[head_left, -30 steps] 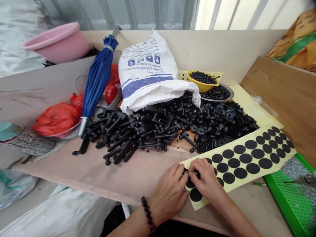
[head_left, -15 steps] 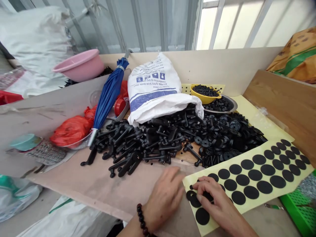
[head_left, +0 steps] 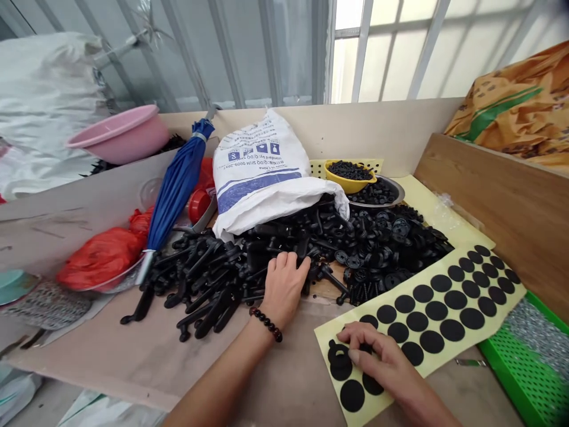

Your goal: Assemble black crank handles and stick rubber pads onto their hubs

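My left hand [head_left: 282, 287], with a dark bead bracelet [head_left: 267, 323] at the wrist, reaches onto the near edge of a heap of black plastic handle-like parts [head_left: 208, 279]. Its fingers are apart and the tips rest among the parts; nothing is seen gripped. Lower right, my right hand [head_left: 382, 359] has thumb and fingers closed on a small black ring-shaped part [head_left: 339, 351]. It is just over the near left corner of a pale yellow sheet [head_left: 322, 338] bearing rows of black round pads [head_left: 436, 311]. Some pads are hidden under this hand.
Behind the heap lies a white sack [head_left: 262, 172]. A yellow bowl [head_left: 351, 185] of small black pieces is near a metal dish [head_left: 398, 190]. At left are a blue umbrella [head_left: 175, 184] and a red bag [head_left: 102, 255]; a green tray [head_left: 511, 367] sits at right.
My left hand has moved forward from beside the sheet onto the black parts. My right hand stays at the sheet's corner. The whole view has shifted slightly.
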Demonstrator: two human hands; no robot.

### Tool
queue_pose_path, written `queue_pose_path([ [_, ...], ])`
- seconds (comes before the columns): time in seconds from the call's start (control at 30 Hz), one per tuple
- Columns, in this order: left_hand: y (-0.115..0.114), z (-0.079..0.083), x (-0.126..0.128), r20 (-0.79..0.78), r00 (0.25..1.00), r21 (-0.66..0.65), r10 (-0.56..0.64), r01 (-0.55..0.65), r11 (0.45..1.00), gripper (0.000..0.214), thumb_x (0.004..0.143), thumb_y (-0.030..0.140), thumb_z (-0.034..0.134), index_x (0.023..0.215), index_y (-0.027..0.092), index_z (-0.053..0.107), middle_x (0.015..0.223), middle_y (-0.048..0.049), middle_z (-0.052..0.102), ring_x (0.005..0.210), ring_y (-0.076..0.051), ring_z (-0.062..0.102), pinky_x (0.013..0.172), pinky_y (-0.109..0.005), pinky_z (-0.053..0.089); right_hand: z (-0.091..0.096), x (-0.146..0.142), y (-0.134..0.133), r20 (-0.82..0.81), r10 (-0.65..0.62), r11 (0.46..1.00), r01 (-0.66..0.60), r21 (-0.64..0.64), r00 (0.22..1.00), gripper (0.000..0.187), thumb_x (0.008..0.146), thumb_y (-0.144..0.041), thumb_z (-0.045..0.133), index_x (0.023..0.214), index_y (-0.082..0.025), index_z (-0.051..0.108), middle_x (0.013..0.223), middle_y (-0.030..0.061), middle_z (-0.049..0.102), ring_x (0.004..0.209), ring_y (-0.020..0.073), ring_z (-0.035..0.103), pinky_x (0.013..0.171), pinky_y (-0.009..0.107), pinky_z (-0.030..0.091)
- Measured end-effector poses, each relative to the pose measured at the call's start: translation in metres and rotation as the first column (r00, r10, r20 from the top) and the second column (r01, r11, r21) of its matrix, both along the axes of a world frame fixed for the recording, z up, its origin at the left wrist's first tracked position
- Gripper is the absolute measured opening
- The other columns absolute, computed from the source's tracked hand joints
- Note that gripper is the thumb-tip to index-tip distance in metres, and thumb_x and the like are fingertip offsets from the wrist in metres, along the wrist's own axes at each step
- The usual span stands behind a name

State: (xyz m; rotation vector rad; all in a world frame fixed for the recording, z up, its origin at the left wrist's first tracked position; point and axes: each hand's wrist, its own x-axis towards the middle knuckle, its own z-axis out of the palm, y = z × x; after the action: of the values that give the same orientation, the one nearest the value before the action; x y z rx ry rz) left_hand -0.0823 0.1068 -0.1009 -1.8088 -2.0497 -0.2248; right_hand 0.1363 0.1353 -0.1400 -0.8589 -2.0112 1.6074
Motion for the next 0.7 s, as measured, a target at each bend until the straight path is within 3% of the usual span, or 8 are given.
queue_pose_path([
  [0.13,0.001,-0.002,-0.008,0.022,0.999,0.027,-0.043,0.042,0.999,0.032,0.089,0.011,0.043,0.118,0.02,0.054,0.094,-0.0101,0.06,0.098,-0.028,0.048,0.084,-0.046,0.037,0.004,0.006,0.001,-0.079,-0.059,0.979,0.042,-0.199,0.995,0.023,0.075,-0.039,0.06,0.065,-0.02,0.052,0.103,0.0104,0.066,0.103,0.0293,0.057,0.089,0.041,0.043],
  [0.23,-0.001,0.0,-0.012,0.099,0.99,0.068,-0.096,0.09,0.994,0.027,0.092,0.011,0.037,0.109,0.018,0.057,0.084,-0.0078,0.064,0.099,-0.026,0.05,0.093,-0.049,0.03,0.003,0.009,0.002,-0.158,-0.131,0.935,0.069,-0.347,0.979,0.024,0.076,-0.039,0.062,0.066,-0.019,0.052,0.106,0.0081,0.064,0.097,0.0262,0.058,0.08,0.035,0.045],
  [0.37,-0.011,0.01,-0.002,0.209,0.966,0.062,-0.153,0.143,0.988,0.019,0.092,0.018,0.041,0.097,0.016,0.059,0.084,-0.0056,0.065,0.086,-0.022,0.056,0.08,-0.039,0.038,0.006,0.012,0.004,-0.225,-0.199,0.896,0.083,-0.437,0.954,0.026,0.073,-0.038,0.067,0.064,-0.018,0.052,0.113,0.0066,0.06,0.089,0.0222,0.056,0.073,0.031,0.044],
  [0.43,-0.02,0.017,0.009,0.391,0.908,0.055,-0.153,0.143,0.988,0.015,0.09,0.019,0.044,0.095,0.018,0.058,0.083,-0.003,0.066,0.079,-0.019,0.057,0.075,-0.035,0.038,0.012,0.013,0.006,-0.236,-0.248,0.885,0.12,-0.45,0.939,0.027,0.071,-0.037,0.069,0.063,-0.018,0.053,0.116,0.007,0.059,0.097,0.0242,0.054,0.078,0.031,0.043],
  [0.5,-0.028,0.021,0.022,0.652,0.747,0.022,-0.129,0.151,0.988,0.011,0.087,0.02,0.046,0.088,0.019,0.057,0.078,-0.0005,0.064,0.073,-0.017,0.056,0.069,-0.031,0.039,0.021,0.013,0.006,-0.244,-0.296,0.869,0.154,-0.47,0.924,0.026,0.071,-0.036,0.071,0.063,-0.018,0.054,0.12,0.0069,0.058,0.109,0.0263,0.05,0.085,0.032,0.04],
  [0.57,-0.035,0.018,0.034,0.877,0.474,-0.026,-0.08,0.213,0.977,0.009,0.086,0.021,0.046,0.086,0.019,0.055,0.073,0.0005,0.062,0.069,-0.015,0.055,0.063,-0.026,0.039,0.028,0.012,0.006,-0.267,-0.308,0.853,0.141,-0.503,0.913,0.024,0.071,-0.035,0.071,0.064,-0.018,0.056,0.122,0.0068,0.058,0.114,0.0269,0.048,0.09,0.033,0.039],
  [0.63,-0.039,0.01,0.043,0.988,0.155,-0.053,0.008,0.291,0.955,0.017,0.085,0.023,0.048,0.1,0.019,0.052,0.074,0.0004,0.063,0.062,-0.013,0.056,0.056,-0.024,0.04,0.033,0.01,0.005,-0.295,-0.288,0.841,0.094,-0.533,0.911,0.023,0.072,-0.033,0.071,0.064,-0.018,0.056,0.12,0.0072,0.059,0.109,0.0263,0.052,0.088,0.033,0.04],
  [0.7,-0.041,-0.002,0.051,0.991,-0.089,-0.066,0.101,0.337,0.939,0.038,0.082,0.023,0.052,0.119,0.019,0.045,0.079,-0.0011,0.064,0.055,-0.011,0.055,0.051,-0.022,0.04,0.034,0.009,0.002,-0.302,-0.259,0.836,0.056,-0.546,0.918,0.023,0.073,-0.033,0.07,0.064,-0.018,0.055,0.117,0.0075,0.061,0.103,0.0248,0.055,0.085,0.033,0.041],
])
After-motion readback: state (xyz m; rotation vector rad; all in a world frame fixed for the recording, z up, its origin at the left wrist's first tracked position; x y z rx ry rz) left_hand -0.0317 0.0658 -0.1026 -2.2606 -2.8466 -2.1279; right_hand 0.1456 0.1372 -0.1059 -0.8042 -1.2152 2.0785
